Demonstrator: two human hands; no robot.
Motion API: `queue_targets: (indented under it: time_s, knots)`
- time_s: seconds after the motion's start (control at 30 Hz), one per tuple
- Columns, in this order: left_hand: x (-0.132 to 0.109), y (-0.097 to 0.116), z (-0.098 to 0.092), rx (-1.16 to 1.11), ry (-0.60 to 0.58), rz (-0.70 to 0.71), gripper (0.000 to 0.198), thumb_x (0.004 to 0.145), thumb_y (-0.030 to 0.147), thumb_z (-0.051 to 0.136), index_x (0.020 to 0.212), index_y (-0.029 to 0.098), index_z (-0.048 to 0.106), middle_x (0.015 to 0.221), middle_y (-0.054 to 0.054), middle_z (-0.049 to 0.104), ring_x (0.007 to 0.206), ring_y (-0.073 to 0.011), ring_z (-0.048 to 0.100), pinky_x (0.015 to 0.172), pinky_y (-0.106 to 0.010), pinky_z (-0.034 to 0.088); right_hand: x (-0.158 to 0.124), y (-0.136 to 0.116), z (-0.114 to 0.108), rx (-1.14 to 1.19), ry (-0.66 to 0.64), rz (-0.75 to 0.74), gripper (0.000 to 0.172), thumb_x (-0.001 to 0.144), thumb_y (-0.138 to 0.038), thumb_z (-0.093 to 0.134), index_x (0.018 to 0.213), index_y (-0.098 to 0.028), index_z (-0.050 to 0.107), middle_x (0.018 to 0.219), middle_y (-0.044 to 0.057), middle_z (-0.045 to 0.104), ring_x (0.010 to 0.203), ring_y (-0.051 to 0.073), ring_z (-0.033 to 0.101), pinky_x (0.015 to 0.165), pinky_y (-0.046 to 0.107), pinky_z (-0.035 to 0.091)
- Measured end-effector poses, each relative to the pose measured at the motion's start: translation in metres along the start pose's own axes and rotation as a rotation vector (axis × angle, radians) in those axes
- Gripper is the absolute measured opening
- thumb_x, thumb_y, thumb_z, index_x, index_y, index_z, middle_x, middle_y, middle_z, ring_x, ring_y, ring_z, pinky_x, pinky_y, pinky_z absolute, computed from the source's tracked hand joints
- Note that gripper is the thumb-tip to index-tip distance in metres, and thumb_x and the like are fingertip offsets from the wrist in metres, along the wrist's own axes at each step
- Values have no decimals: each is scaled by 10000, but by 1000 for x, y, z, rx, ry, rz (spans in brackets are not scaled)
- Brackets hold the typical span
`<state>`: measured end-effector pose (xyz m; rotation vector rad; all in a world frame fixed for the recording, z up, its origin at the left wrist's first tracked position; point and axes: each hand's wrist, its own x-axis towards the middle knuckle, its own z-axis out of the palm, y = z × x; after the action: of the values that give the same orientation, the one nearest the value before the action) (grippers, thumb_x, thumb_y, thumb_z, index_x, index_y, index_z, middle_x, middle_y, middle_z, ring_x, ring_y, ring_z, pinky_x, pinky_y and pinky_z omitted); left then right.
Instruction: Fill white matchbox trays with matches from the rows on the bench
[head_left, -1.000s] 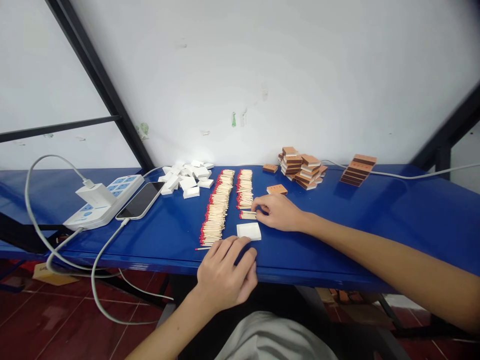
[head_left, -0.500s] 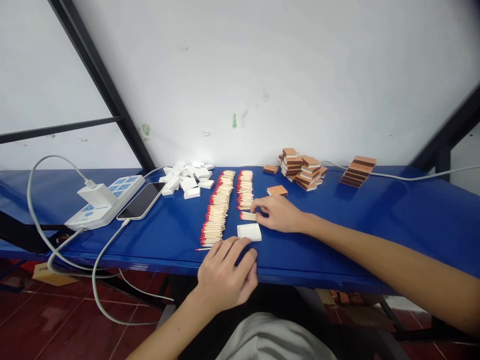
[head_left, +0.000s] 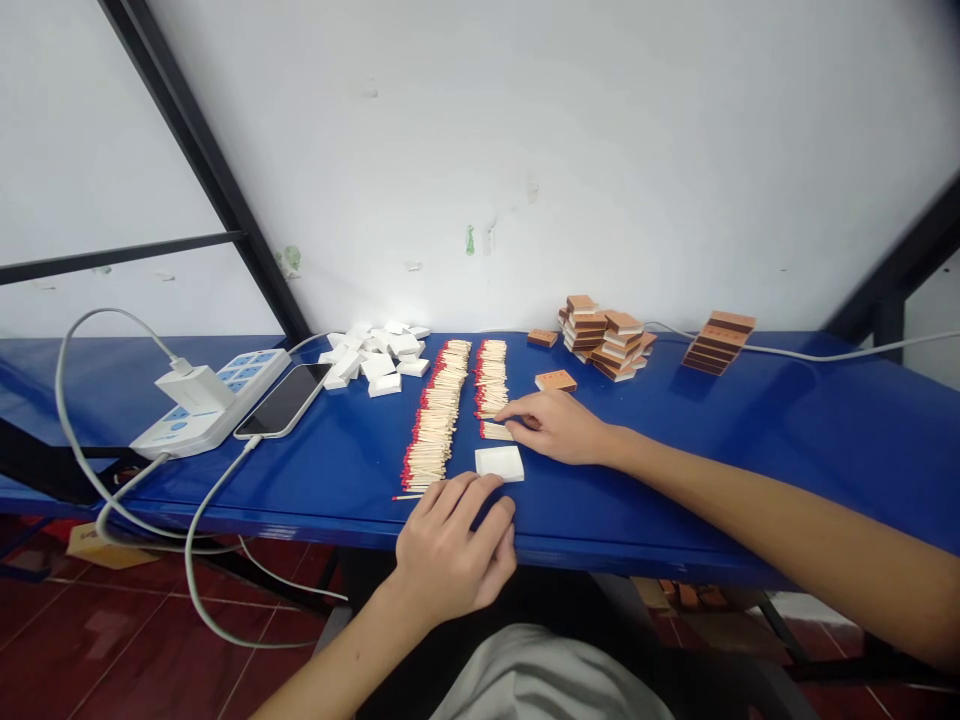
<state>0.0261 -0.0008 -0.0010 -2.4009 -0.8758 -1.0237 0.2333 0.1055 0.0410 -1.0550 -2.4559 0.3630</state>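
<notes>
While the left hand [head_left: 454, 545] is staying put at the near edge of the blue surface [head_left: 750, 420], the right hand's index finger is reaching further left than a second ago, now extending to the near end of the short match row [head_left: 492, 375]. Right hand [head_left: 559, 425]: index and thumb are standing slightly apart, not pinching; thumb is sitting by the right end of the small match bunch [head_left: 493, 431]. Bunch is lying just below that row, not shifting visibly. Left fingers are curling loosely beside the near edge of the white matchbox tray [head_left: 499, 463]; can't tell if they're touching it or pressing on anything underneath. Tray is sitting below the bunch, same spot as before. Long match row [head_left: 436, 415] is running to the left, unchanged. White tray pile [head_left: 375, 355] is lying further back left, brown matchbox stack [head_left: 611, 340] back right, neither moving. Single brown matchbox [head_left: 556, 381] is resting just behind the right hand.
</notes>
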Motion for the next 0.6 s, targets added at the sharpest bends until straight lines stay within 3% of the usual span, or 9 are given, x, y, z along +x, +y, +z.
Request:
queue_targets:
  time_s: [0.17, 0.43, 0.6]
  knots:
    - [0, 0, 0, -1, -4, -2, 158, 860, 175, 540, 964, 168, 658, 1063, -92, 702, 931, -266, 634, 775, -386, 478, 0, -1, -2, 2, -47, -5, 282, 959, -309, 525, 1076, -187, 750, 688, 11, 658, 582, 118, 506, 573, 248, 297]
    - [-1, 1, 0, -7, 5, 2, 157, 858, 171, 540, 957, 159, 661, 1057, -95, 702, 935, -270, 633, 778, -390, 483, 1, 1, -1, 45, -70, -83, 267, 958, -291, 530, 1023, -174, 761, 748, 27, 704, 613, 123, 547, 602, 248, 333]
    - [-1, 0, 0, -4, 7, 2, 161, 856, 171, 543, 963, 162, 662, 1058, -95, 703, 930, -273, 635, 766, -390, 484, 0, 2, 0, 46, -14, -37, 289, 962, -275, 515, 1123, -185, 737, 833, 42, 740, 640, 137, 572, 615, 255, 354]
